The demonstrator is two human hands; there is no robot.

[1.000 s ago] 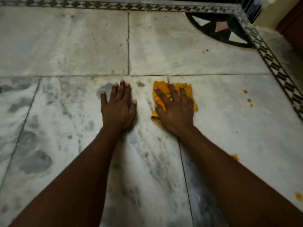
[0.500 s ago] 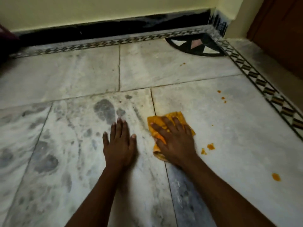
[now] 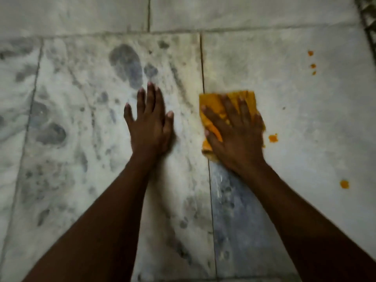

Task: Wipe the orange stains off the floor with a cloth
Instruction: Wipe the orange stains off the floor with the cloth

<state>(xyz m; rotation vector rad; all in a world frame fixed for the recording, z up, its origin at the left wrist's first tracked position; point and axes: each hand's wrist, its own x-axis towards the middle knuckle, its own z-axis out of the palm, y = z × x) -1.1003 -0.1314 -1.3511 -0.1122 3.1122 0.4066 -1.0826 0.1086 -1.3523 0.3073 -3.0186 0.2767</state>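
- Cloth, orange and folded soft (image 3: 215, 101), lies flat on the pale marble floor (image 3: 305, 119) under my right hand (image 3: 234, 131), whose straight, spread fingers press it down without curling round it.
- My left hand (image 3: 149, 123) rests flat and open on the floor just beside, holding nothing.
- It looks light and limp; I judge a flat palm at its middle steers it best.
- Orange stains: the nearest (image 3: 273, 138) sits just right of the cloth, with more further out (image 3: 344, 184).

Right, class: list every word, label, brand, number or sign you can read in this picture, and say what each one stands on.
None: no readable text anywhere in the head view.
The orange cloth under the right hand is plain.
The marble floor bears only grey veins and orange stains.
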